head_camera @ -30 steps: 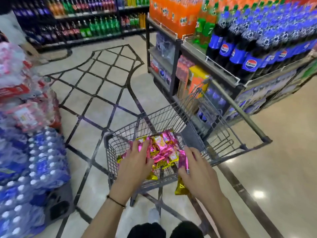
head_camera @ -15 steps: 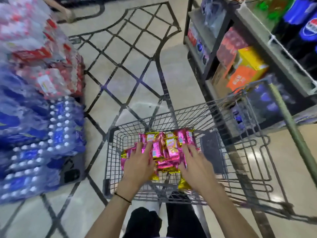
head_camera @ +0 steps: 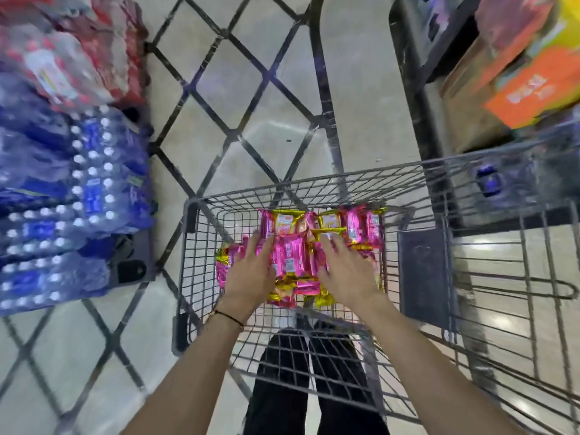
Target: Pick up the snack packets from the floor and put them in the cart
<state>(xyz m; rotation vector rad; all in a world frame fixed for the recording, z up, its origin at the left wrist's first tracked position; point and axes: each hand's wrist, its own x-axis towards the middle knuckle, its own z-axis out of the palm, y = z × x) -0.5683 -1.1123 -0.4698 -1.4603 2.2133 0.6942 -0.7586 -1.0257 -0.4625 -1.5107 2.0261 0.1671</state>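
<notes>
Inside wire-mesh cart [head_camera: 187, 215], glossy pink-gold foil packets [head_camera: 288, 259]

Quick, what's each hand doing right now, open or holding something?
Left hand: open, fingers flat on the snack packets in the cart.
Right hand: open, resting on the same packets.

I look straight down into the cart [head_camera: 188, 233], with the snack packets [head_camera: 292, 255] heaped in the left end of its basket. My left hand [head_camera: 251, 274] lies flat on the heap's left side and my right hand [head_camera: 345, 274] on its right, with packets between them. Bottle packs [head_camera: 78, 189] sit on the floor [head_camera: 266, 89] left of the cart. A shelf unit [head_camera: 423, 89] holding boxes [head_camera: 518, 83] stands beyond it on the right.
</notes>
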